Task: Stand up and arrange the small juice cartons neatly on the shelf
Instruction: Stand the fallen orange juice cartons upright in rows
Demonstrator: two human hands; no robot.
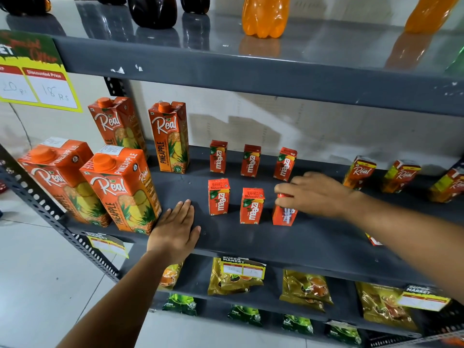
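Note:
Small red Maaza juice cartons stand upright in two rows on the dark grey shelf (pixel 251 237). The back row holds three cartons (pixel 251 160). Two cartons (pixel 218 197) stand free in the front row. My right hand (pixel 313 194) grips the top of a third front-row carton (pixel 283 216), which stands on the shelf, slightly blurred. My left hand (pixel 175 229) lies flat, fingers together, palm down on the shelf's front edge, left of the cartons. Another small red carton (pixel 374 240) peeks out from under my right forearm.
Tall Real pineapple cartons (pixel 120 187) stand at the left of the same shelf. Small Real cartons (pixel 359 173) lean at the back right. Orange and dark bottles (pixel 263 16) stand on the shelf above. Gold and green pouches (pixel 236 277) fill the lower shelves.

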